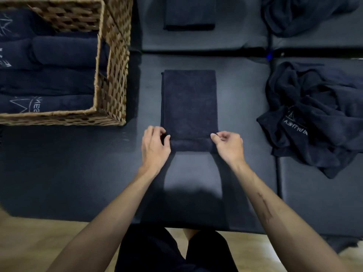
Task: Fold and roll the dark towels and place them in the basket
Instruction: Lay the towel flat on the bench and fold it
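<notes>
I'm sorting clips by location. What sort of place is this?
Probably a spa or salon back room: logo-marked rolled towels in a wicker basket, padded dark mats, an unfolded towel pile.

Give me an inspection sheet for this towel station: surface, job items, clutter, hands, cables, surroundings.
Surface: dark padded mats, seams visible.
Job's things: folded towel flat at centre, near end rolled; wicker basket at left holds rolled towels.
Clutter: crumpled towel heap at right; another heap far right; second folded towel at the far edge.
Hands: left hand and right hand grip the roll's ends.
Cables: nothing seen.
Surroundings: wood floor.
</notes>
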